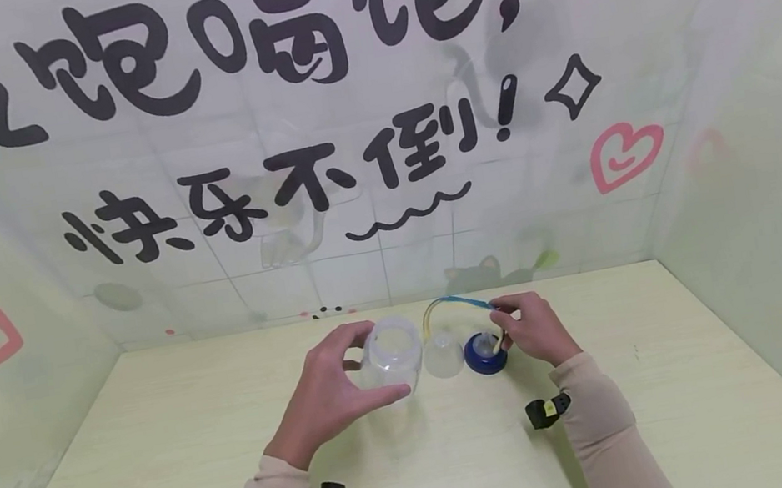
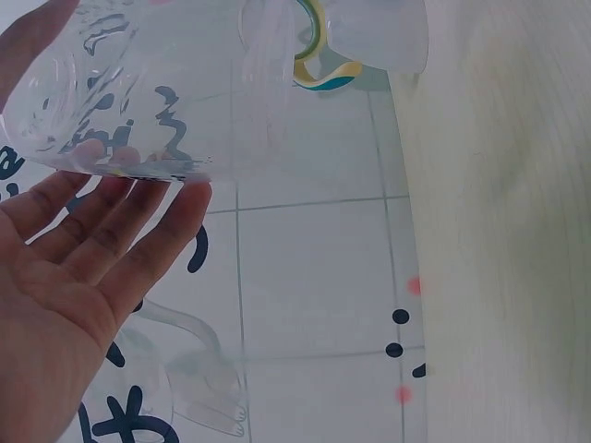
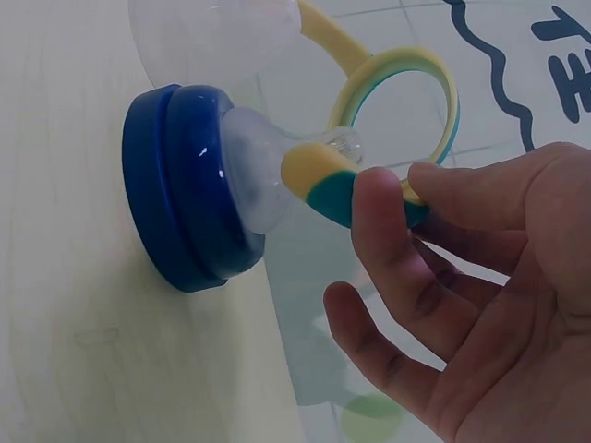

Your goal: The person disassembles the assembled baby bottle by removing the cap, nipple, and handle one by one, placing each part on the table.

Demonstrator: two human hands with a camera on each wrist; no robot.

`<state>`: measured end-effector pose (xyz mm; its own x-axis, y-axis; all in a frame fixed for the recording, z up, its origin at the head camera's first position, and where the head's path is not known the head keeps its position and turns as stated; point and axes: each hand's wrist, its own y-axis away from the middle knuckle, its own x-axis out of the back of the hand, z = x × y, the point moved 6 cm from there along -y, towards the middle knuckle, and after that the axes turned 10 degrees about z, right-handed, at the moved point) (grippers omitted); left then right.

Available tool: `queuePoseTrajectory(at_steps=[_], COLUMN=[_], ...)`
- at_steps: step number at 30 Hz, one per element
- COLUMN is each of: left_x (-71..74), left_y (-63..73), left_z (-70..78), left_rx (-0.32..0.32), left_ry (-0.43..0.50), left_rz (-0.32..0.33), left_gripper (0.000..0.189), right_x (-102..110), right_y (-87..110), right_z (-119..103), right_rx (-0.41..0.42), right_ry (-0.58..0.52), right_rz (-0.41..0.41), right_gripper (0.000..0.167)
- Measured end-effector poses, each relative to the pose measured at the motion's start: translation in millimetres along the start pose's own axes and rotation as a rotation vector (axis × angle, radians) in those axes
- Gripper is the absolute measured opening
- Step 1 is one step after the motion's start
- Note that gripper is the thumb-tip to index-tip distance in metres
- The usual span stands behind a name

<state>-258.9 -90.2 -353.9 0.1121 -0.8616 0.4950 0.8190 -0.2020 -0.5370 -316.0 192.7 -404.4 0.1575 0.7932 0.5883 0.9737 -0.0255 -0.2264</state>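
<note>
My left hand (image 1: 329, 386) grips a clear baby bottle (image 1: 394, 355) around its side, thumb in front and fingers behind. In the left wrist view, dark printing shows on or through the bottle wall (image 2: 185, 101). My right hand (image 1: 536, 328) pinches one end of a yellow and teal bottle handle (image 3: 319, 173) between thumb and index finger. The handle arches over a clear domed cap (image 1: 443, 358). Close to the right fingers, a blue screw collar (image 3: 199, 185) with a clear teat (image 3: 259, 152) sits on the table, teat up.
The pale wooden table (image 1: 433, 474) ends at a back wall (image 1: 166, 311) with large dark lettering. Side walls (image 1: 774, 220) rise on both sides. Black wrist mounts (image 1: 548, 411) are strapped on both sleeves.
</note>
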Motion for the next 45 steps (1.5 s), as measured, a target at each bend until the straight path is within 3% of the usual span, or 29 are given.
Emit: queuePoseTrajectory(at_steps=[13,30,45], left_x=[-0.5,-1.8,-2.5], left_y=[0.1,0.5,0.8], left_z=[1.0,-0.7,-0.9], left_rx=[0.015,0.023,0.026], left_ry=[-0.005,-0.006,-0.009], left_rz=[-0.006,-0.009,-0.013], left_gripper=[0.079,0.080,0.080], right_x=[-2.0,0.1,-3.7], right_y=[-1.8,-2.7,-2.9], right_z=[13.3,26.9,38.9], right_rx=[-0.073,-0.080,-0.153], right_ry=[-0.057,-0.042,-0.018], right_rz=[0.002,-0.011,-0.036], right_gripper=[0.033,0.037,0.034])
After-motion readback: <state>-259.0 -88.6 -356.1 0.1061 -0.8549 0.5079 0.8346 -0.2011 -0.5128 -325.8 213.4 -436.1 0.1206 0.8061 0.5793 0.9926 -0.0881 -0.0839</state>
